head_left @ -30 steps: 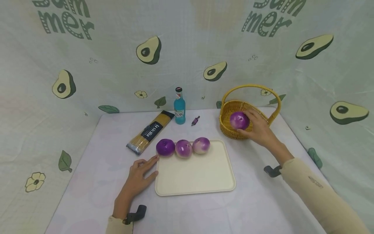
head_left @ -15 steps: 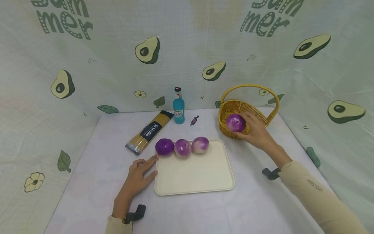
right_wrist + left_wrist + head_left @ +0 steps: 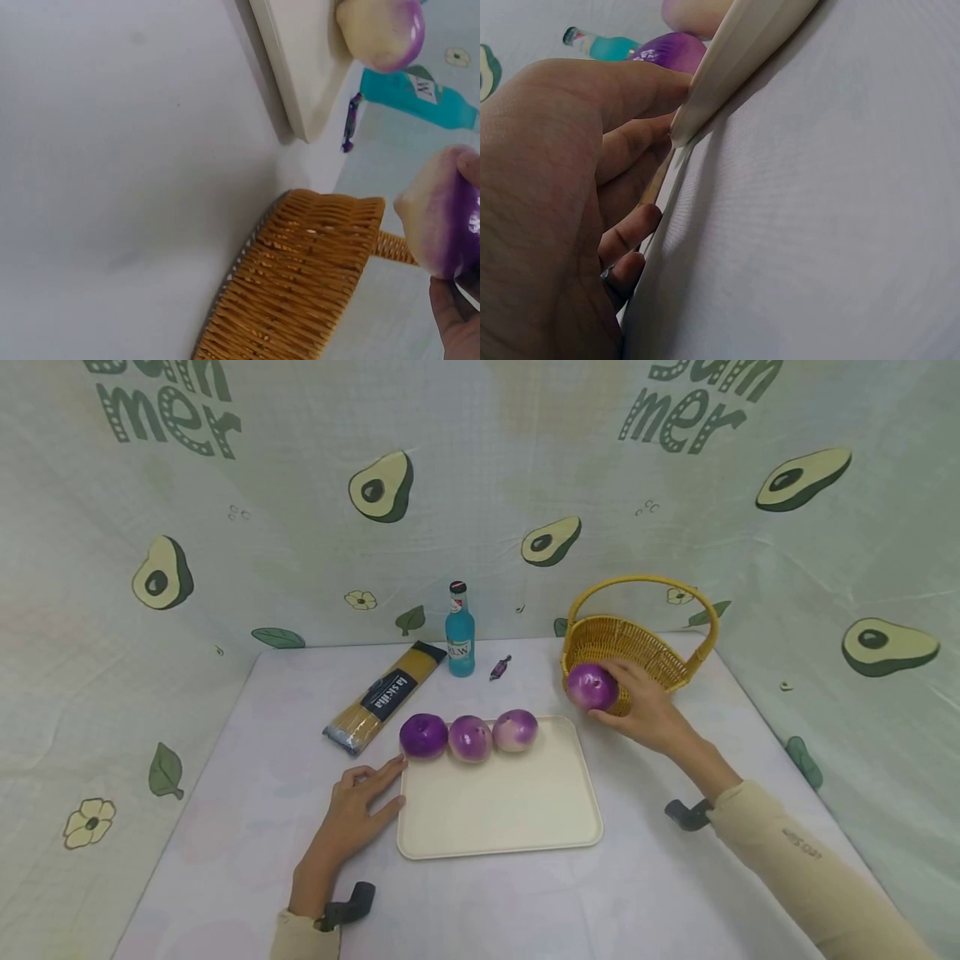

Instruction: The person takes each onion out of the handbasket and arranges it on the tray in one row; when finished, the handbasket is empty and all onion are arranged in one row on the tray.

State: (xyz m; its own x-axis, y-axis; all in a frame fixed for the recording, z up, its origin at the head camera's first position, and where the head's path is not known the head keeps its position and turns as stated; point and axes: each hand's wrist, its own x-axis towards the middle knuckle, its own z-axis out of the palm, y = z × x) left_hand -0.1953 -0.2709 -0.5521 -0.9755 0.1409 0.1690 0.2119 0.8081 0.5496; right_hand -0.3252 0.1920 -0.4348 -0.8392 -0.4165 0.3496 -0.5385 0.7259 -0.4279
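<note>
My right hand (image 3: 647, 710) grips a purple-and-white turnip (image 3: 592, 687) between thumb and fingers, over the front left rim of the wicker basket (image 3: 622, 639). In the right wrist view the turnip (image 3: 435, 217) is seen from its pale side, above the basket's woven wall (image 3: 292, 285). At the cream tray's left edge, my left hand (image 3: 356, 814) touches the rim with extended fingertips. Along the back of the tray (image 3: 498, 814) sit three turnips in a row: a dark purple one (image 3: 423, 737), a lighter one (image 3: 470, 740) and a paler one (image 3: 515, 731).
Behind the tray stands a blue bottle (image 3: 461, 639), with a small wrapped candy (image 3: 500, 667) to its right. A pack of spaghetti (image 3: 384, 697) lies slanted at the back left. The basket's tall arched handle (image 3: 645, 580) rises above it. Printed cloth hangs around the table.
My right hand has carried the turnip from above the basket's interior leftward and toward me, to its front left rim. My left hand stays at the tray's edge.
</note>
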